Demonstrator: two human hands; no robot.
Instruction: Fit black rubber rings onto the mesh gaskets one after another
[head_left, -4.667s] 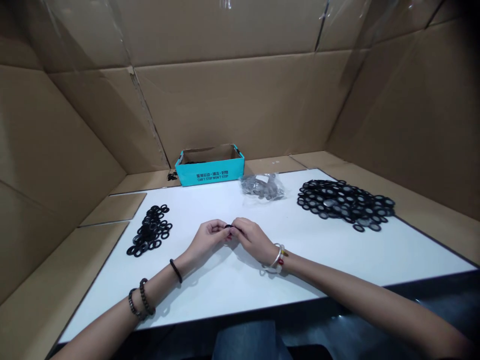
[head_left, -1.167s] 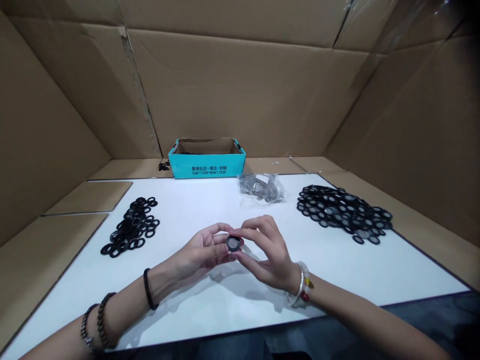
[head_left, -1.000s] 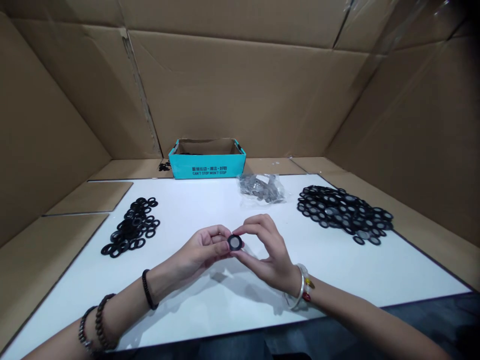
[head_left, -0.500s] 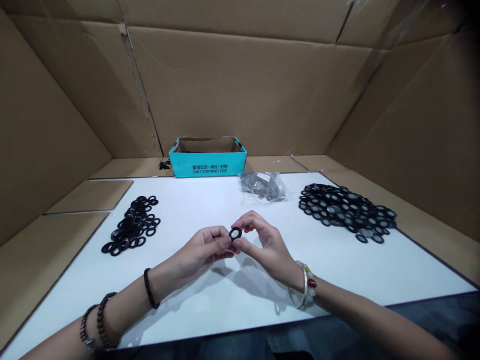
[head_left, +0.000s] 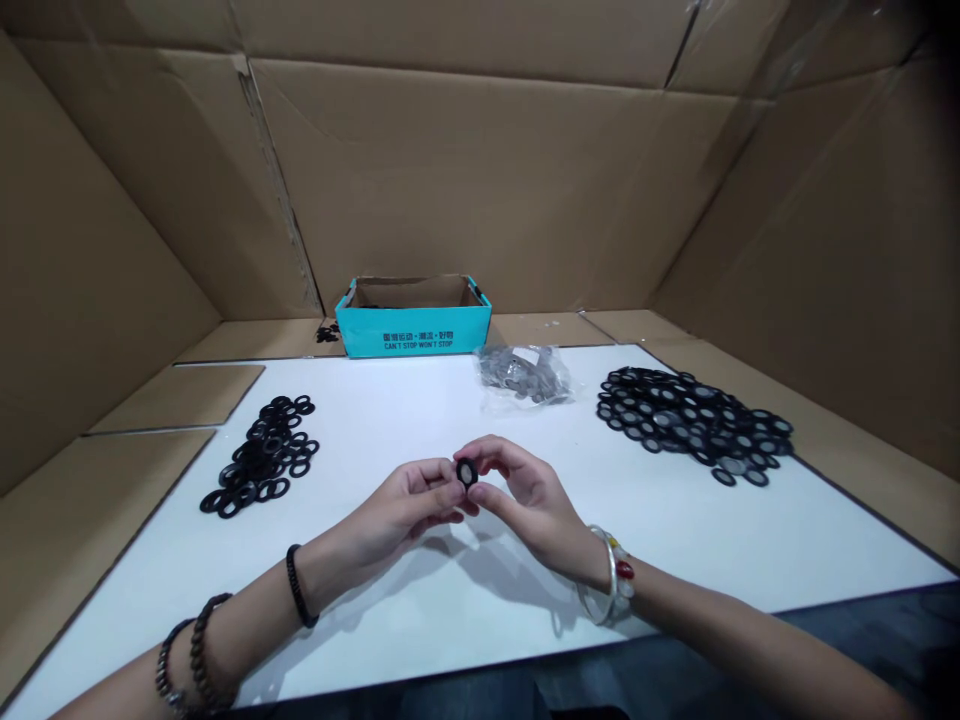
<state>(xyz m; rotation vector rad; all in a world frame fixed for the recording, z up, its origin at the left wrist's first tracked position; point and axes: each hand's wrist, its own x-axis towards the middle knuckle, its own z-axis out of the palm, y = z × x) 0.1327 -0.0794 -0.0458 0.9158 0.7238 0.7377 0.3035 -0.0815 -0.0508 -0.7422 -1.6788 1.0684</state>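
fingers of the left hand [head_left: 397,508] and right hand [head_left: 534,492] pinch a black ring [head_left: 466,472]; a clear bag [head_left: 555,392] holds grey rings [head_left: 514,370].

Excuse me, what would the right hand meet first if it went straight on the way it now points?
The small black ring held between both hands, right at its fingertips. The left hand lies just beyond it, though depth is hard to judge. The right hand touches the ring already.

1. The left hand [head_left: 397,512] and right hand [head_left: 529,498] partly hide the black ring [head_left: 466,472].
2. The picture's edge cuts off both forearms [head_left: 772,665].
3. Plastic blurs the bagged grey parts [head_left: 517,375].
4. Loose black bits [head_left: 327,334] are too small to tell.
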